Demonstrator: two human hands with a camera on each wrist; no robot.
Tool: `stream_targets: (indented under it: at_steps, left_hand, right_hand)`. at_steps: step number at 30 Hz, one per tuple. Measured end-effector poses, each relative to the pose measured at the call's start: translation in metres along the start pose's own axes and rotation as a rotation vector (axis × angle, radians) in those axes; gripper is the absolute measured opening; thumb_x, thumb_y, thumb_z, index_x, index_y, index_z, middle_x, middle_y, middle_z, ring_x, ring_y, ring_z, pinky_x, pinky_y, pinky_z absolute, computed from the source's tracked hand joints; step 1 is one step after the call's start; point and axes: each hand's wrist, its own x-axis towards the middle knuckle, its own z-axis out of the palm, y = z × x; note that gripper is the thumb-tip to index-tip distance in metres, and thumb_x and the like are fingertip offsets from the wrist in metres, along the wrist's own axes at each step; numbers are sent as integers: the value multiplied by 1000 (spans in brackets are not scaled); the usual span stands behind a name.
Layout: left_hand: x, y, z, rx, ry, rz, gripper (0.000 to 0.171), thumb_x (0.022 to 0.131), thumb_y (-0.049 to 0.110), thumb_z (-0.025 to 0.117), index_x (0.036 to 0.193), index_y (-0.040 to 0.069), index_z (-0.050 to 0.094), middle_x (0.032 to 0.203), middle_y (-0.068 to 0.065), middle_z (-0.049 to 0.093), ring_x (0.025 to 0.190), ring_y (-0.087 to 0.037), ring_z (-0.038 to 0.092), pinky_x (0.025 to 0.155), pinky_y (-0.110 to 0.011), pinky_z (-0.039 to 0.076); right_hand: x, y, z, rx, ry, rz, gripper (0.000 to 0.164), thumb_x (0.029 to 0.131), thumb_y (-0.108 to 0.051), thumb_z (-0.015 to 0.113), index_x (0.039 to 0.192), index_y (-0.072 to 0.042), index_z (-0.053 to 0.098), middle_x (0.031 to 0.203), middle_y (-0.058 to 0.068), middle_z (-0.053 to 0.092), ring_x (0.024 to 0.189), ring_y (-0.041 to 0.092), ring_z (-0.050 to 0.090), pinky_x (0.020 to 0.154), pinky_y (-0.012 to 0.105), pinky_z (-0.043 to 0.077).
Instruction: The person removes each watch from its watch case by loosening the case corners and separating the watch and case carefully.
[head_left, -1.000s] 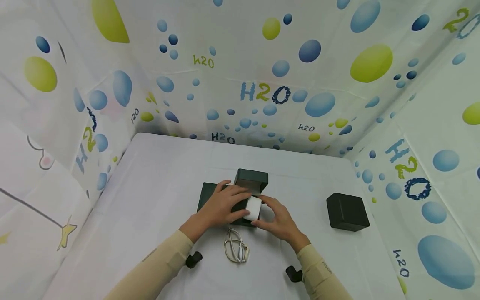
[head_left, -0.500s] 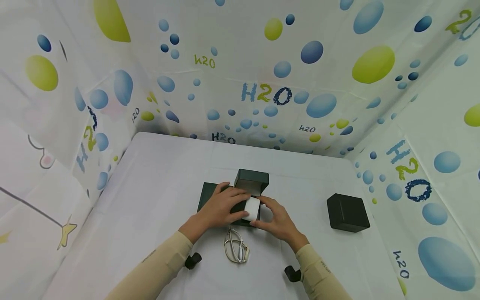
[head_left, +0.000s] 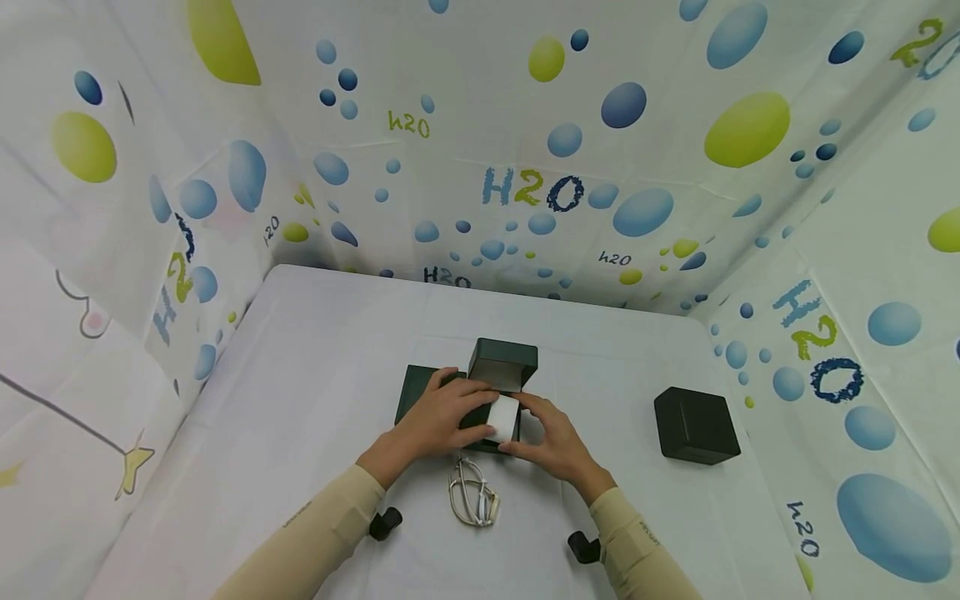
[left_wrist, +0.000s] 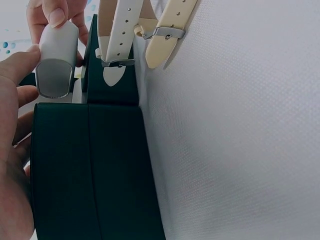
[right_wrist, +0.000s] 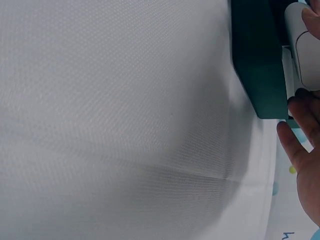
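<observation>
Both hands are on a white watch cushion [head_left: 503, 417] at the opening of a dark green watch box [head_left: 502, 360], whose lid stands up. My left hand [head_left: 438, 419] reaches over a second, closed green box [left_wrist: 90, 170] and holds the cushion's left end between thumb and fingers. From the other side, my right hand [head_left: 557, 437] grips the right end, its thumb at the near edge. How deep the cushion sits is partly hidden by the hands. White and cream watch straps [head_left: 474, 496] with metal buckles lie just in front of the boxes.
A black box [head_left: 697, 425] stands at the right of the white-covered table [head_left: 330, 333]. Curtains [head_left: 450, 150] printed with bubbles and letters hang behind and at both sides. Small black devices [head_left: 386, 523] are at the wrists.
The cushion has shifted slightly left at the open box, and the right hand has moved slightly left with it. The left hand stays almost still.
</observation>
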Motion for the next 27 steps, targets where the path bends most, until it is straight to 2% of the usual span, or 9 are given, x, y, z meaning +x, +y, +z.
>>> stream_targets:
  at_steps: [6, 14, 19, 27]
  left_hand:
    - [0, -1, 1, -9, 9, 22, 61, 90, 50, 79, 140, 16, 66, 140, -5, 67, 129, -22, 63, 120, -60, 33]
    - [-2, -1, 1, 2, -30, 19, 63, 88, 51, 81, 140, 18, 66, 142, -2, 66, 131, -20, 61, 123, -56, 31]
    - [-2, -1, 0, 12, -54, 10, 62, 89, 51, 80, 140, 19, 66, 142, -2, 65, 132, -20, 61, 123, -56, 31]
    - [-1, 0, 1, 55, -82, -13, 59, 90, 50, 79, 139, 20, 67, 142, -1, 66, 132, -19, 61, 124, -53, 31]
  right_hand:
    - [1, 2, 1, -12, -2, -16, 84, 83, -48, 87, 154, -19, 51, 155, 2, 53, 141, 28, 53, 109, 55, 50]
    - [4, 2, 4, -70, -23, -87, 82, 85, -44, 86, 155, -18, 50, 152, -1, 55, 132, 20, 52, 103, 45, 54]
    - [5, 0, 5, -95, -40, -73, 84, 86, -46, 85, 157, -20, 48, 152, -2, 55, 130, 16, 50, 104, 43, 54]
    - [8, 0, 8, -133, -29, -90, 85, 87, -44, 85, 158, -15, 47, 151, 2, 55, 127, 18, 49, 101, 42, 55]
